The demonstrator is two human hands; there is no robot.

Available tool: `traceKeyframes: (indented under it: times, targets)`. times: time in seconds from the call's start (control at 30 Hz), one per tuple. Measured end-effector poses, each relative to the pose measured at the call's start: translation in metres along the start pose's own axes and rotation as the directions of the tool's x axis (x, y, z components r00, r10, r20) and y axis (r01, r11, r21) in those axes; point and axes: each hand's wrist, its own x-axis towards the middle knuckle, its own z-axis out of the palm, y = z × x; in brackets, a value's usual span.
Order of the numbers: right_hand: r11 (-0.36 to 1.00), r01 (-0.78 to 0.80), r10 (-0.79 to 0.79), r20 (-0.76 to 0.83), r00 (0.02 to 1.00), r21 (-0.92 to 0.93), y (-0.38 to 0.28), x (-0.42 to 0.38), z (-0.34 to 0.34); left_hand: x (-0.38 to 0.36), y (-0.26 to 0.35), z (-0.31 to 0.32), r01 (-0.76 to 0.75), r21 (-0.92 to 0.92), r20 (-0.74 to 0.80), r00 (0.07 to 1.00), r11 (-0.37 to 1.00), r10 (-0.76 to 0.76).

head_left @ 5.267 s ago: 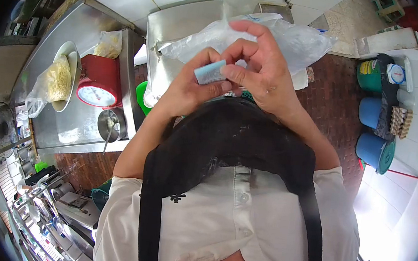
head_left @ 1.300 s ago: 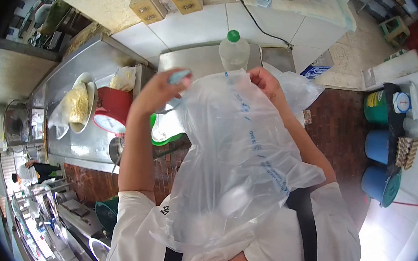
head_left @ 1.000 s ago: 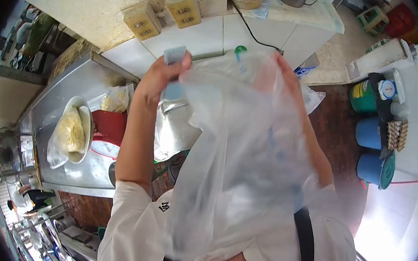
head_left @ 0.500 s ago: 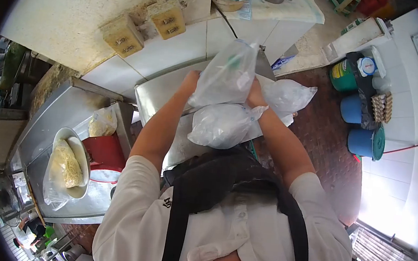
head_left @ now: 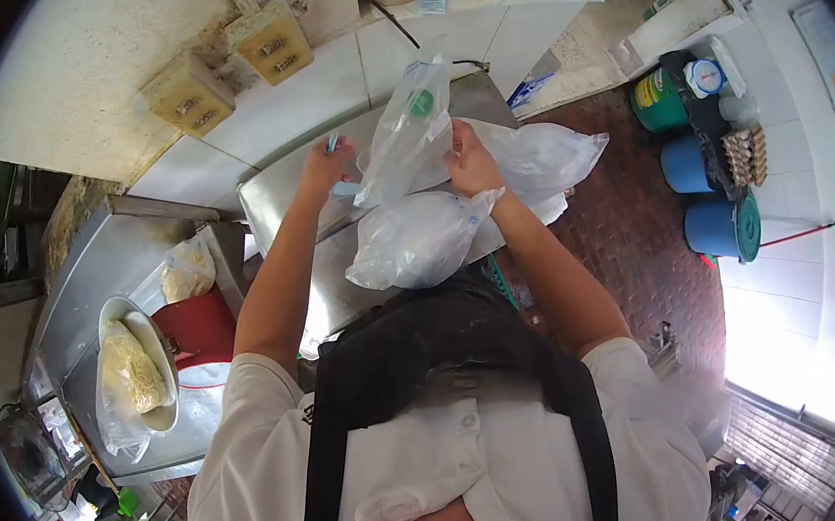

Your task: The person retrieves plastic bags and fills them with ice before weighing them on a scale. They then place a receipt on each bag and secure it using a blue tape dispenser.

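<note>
A clear plastic bag (head_left: 393, 148) stands upright on the steel surface between my hands, with something round and green showing through it. At its left, apart from it, my left hand (head_left: 326, 163) is closed around a small pale-blue thing (head_left: 346, 189) whose kind I cannot make out. My right hand (head_left: 474, 166) has its fingers bent together at the bag's right edge, seemingly pinching the plastic. Nearer to me lies a full, knotted clear bag (head_left: 414, 240). Another filled clear bag (head_left: 548, 158) rests beyond my right wrist.
On the left steel counter (head_left: 85, 369) are an oval bowl (head_left: 165, 407) with bagged noodles (head_left: 133, 370), a smaller noodle bag (head_left: 189, 271) and a red container (head_left: 195, 330). Blue bins (head_left: 712, 229), a green bucket (head_left: 655, 108) and egg trays (head_left: 746, 157) stand along the right wall.
My left hand has come away from the upright bag, showing the pale-blue thing. The bag looks narrower, and my right hand stays at its right edge. The view has shifted.
</note>
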Motion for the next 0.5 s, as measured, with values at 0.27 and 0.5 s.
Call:
traceKeyframes:
  times: [0.27, 0.5]
  targets:
    - [0.726, -0.548, 0.343, 0.471, 0.813, 0.417, 0.09, 0.051, 0.042, -0.004, -0.007, 0.043, 0.422, -0.43, 0.419, 0.876, 0.798, -0.237]
    - [0.933, -0.317, 0.255, 0.308, 0.917, 0.171, 0.08, 0.056, 0.04, 0.037, -0.04, 0.036, 0.281, -0.388, 0.344, 0.928, 0.878, -0.145]
